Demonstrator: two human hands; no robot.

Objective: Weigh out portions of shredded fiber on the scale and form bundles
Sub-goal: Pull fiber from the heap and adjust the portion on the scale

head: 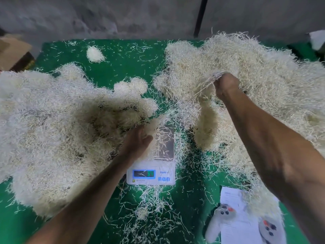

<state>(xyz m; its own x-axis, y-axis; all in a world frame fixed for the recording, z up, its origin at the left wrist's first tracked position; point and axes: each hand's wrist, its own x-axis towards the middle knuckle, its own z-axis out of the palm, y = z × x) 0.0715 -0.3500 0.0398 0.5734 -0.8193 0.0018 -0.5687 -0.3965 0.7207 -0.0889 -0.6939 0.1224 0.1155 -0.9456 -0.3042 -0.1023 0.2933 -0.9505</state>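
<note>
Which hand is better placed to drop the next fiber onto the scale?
Right. The right hand already pinches a tuft of shredded fiber pulled from the right pile. The left hand lies open and holds none, resting at the scale platform's left edge.

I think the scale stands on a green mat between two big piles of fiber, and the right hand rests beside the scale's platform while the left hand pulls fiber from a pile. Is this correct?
The hands are swapped. In the head view the left hand rests open beside the platform of the scale, while the right hand pulls a tuft from the right fiber pile. The green mat and the left fiber pile are as you say.
</note>
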